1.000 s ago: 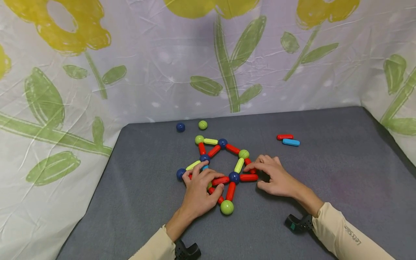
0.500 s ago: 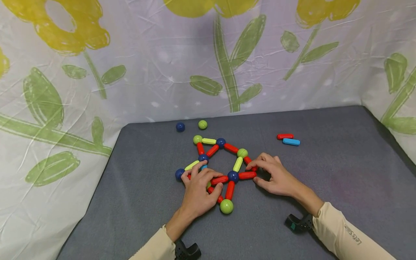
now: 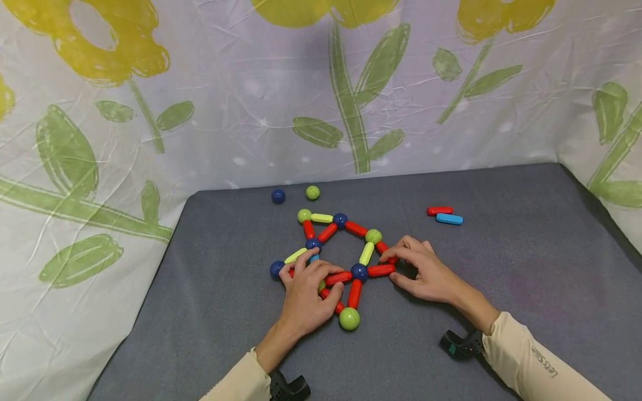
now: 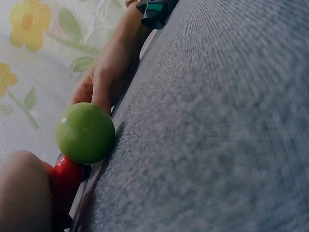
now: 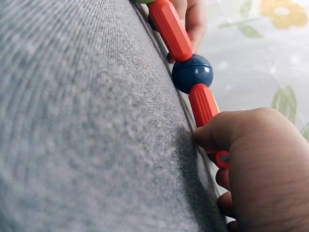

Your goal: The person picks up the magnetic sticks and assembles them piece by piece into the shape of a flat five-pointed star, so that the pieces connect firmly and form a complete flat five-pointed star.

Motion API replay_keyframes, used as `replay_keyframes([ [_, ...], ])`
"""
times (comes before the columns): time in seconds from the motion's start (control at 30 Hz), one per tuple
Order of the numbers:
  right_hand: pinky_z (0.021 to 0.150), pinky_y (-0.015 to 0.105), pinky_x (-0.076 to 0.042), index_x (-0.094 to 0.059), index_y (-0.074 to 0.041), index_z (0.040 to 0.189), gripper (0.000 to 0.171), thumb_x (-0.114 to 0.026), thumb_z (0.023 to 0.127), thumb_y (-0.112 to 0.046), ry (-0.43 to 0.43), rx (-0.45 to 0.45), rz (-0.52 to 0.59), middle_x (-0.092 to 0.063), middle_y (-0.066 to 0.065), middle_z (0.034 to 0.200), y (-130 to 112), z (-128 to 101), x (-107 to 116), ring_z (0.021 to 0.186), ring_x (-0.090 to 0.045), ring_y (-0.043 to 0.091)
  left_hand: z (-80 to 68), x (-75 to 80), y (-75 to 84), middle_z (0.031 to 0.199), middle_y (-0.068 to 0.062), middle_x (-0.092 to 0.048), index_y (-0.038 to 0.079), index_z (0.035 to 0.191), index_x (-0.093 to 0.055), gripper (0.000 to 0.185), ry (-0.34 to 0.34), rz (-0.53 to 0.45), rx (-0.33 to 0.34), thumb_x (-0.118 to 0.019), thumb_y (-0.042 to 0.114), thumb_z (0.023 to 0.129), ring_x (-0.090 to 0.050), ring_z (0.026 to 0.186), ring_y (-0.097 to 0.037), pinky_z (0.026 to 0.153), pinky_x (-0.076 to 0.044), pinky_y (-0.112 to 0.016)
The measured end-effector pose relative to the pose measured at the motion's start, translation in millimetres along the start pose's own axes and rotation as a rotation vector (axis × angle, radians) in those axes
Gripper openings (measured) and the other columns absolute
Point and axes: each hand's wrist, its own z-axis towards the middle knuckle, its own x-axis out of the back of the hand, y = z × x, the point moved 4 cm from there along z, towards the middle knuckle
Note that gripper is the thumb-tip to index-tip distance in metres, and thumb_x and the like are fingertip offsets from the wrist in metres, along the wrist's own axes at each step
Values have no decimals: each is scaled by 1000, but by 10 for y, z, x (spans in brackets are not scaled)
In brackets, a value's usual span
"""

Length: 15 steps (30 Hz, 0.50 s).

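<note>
Two loose balls (image 3: 295, 194) lie beyond; each hand (image 3: 306, 292) (image 3: 426, 273) pinches the rod frame (image 3: 358, 272).

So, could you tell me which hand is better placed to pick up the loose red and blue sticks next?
Probably the right hand: the red stick and blue stick lie on its side, while the left hand rests across the structure.

Grey table (image 3: 501, 289), red rods (image 3: 382, 270), blue and green balls (image 3: 349, 318) — backdrop (image 3: 225, 111) white with yellow-green flowers.
</note>
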Motion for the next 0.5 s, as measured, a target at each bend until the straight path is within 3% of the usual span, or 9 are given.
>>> replay_keyframes([
  [0.37, 77, 32, -22, -70, -26, 123, 35, -77, 90, -18, 9, -12, 89, -53, 1, 104, 34, 3, 7, 81, -41, 9, 8, 44, -15, 93, 5, -72, 22, 92, -76, 8, 64, 31, 3, -72, 22, 86, -50, 136, -32, 104, -17, -63],
  [0.5, 78, 33, -23, -70, -25, 126, 37, -76, 91, -17, 22, -31, 134, -55, 2, 108, 36, 7, 22, 81, -41, 11, 40, 87, -50, 97, 6, -73, 22, 96, -76, 9, 5, 40, -13, -73, 24, 87, -48, 137, -32, 102, -20, -61],
])
